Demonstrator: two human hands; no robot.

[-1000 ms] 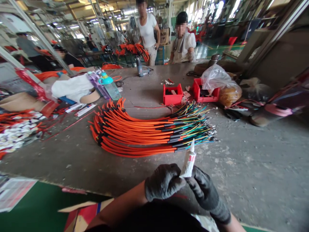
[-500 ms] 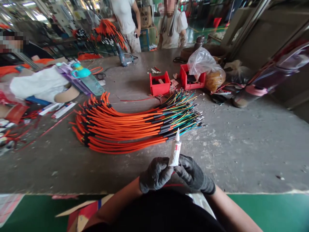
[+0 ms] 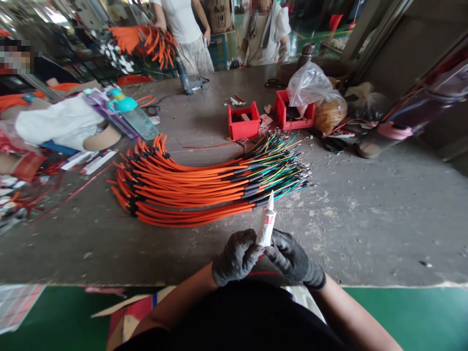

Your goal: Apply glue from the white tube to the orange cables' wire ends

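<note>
A white squeeze tube (image 3: pixel 266 225) with red print and a pointed nozzle stands nearly upright between my gloved hands at the near side of the table. My left hand (image 3: pixel 237 256) is closed on its lower left side. My right hand (image 3: pixel 294 258) grips the bottom end from the other side. Just beyond the nozzle lies a wide bundle of orange cables (image 3: pixel 190 190), curved, with black sleeves. Thin yellow, green, blue and black wires (image 3: pixel 281 170) fan out from its right end.
Two red bins (image 3: pixel 243 122) stand behind the cables, near a plastic bag (image 3: pixel 310 92). A heat gun (image 3: pixel 186 80) and a water bottle (image 3: pixel 135 117) are farther back. Clutter lines the left; a purple bottle (image 3: pixel 395 129) stands right. Two people (image 3: pixel 183 24) are across the table.
The tube stays in both hands, almost unmoved. Across the table, a person's orange cable bundle has shifted left, its white ends now showing. The view has tilted slightly.
</note>
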